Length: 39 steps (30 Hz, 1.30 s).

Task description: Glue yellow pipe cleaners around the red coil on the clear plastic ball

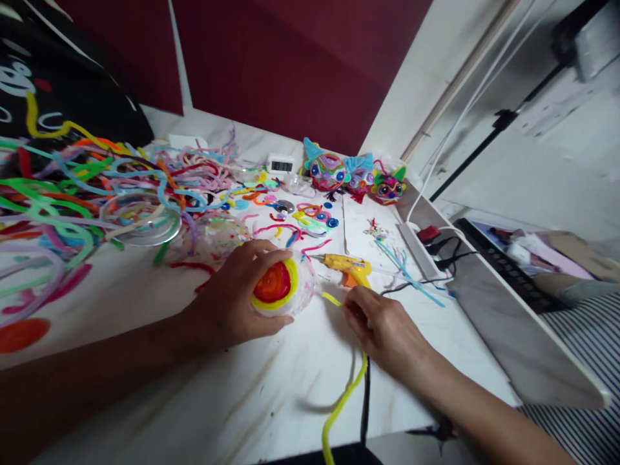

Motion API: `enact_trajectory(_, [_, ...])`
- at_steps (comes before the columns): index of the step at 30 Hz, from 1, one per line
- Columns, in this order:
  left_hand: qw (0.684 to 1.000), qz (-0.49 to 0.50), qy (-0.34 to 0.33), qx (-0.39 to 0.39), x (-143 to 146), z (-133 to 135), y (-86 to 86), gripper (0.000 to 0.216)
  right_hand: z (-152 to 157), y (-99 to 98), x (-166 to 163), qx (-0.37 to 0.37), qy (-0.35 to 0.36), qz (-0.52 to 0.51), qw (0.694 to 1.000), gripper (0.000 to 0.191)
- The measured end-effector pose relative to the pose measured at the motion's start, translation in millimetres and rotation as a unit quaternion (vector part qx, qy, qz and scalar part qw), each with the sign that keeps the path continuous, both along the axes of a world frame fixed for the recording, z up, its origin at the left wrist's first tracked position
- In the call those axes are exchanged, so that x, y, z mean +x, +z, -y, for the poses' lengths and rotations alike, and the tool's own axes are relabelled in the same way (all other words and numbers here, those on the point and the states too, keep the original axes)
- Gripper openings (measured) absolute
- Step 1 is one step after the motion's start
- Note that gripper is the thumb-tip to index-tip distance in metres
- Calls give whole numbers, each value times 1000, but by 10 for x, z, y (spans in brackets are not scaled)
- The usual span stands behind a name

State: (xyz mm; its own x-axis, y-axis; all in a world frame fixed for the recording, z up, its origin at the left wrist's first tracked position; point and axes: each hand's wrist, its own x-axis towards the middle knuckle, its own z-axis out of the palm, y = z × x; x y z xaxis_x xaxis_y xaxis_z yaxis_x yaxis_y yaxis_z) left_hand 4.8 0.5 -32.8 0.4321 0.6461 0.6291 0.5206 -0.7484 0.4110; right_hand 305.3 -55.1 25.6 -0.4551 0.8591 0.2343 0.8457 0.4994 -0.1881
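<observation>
My left hand is wrapped round a clear plastic ball. A coiled disc of orange, red and yellow pipe cleaner sits on the side of the ball that faces me. My right hand pinches a yellow pipe cleaner. Its short end points toward the ball, apart from it, and the long tail hangs down past the table's front edge. Just beyond my right hand lies a yellow hot glue gun, its nozzle toward the ball.
Loose pipe cleaners heap up on the left, round a clear round dish. Several finished animal heads stand at the back beside a small digital clock. A power strip with cords lies along the right-hand board.
</observation>
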Motion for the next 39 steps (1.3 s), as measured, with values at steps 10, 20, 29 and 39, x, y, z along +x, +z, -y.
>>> enact_trajectory(10, [1000,-9,19,-10,23,100,-22,97,88,197,-310,115,72,-216,967,13])
enact_trajectory(20, [999,-15,27,-20,44,123,-40,101,27,140,-375,144,89,-203,964,13])
enact_trajectory(29, [999,-15,39,-31,59,138,-38,98,22,93,-428,116,65,-218,967,11])
enact_trajectory(39, [998,-9,54,-19,74,100,-99,102,-11,83,-496,91,61,-263,958,14])
